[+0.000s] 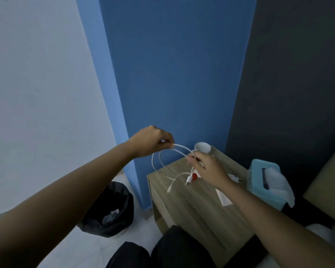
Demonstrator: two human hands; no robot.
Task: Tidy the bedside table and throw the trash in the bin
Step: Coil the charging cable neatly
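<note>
A white charging cable [163, 163] hangs in loops above the left part of the wooden bedside table [184, 206]. My left hand [153, 141] pinches one stretch of it, raised left of the table. My right hand [209, 169] pinches the cable over the tabletop, and the plug ends with a red tag [194, 176] dangle just below it. On the floor to the left of the table stands a bin [109, 209] lined with a black bag, with crumpled paper inside.
A white cup [202, 147] stands at the table's far corner. A white charger plug [234, 178] and a white paper [223, 197] lie right of my right hand. A light blue tissue box [267, 182] sits by the bed. Blue wall behind.
</note>
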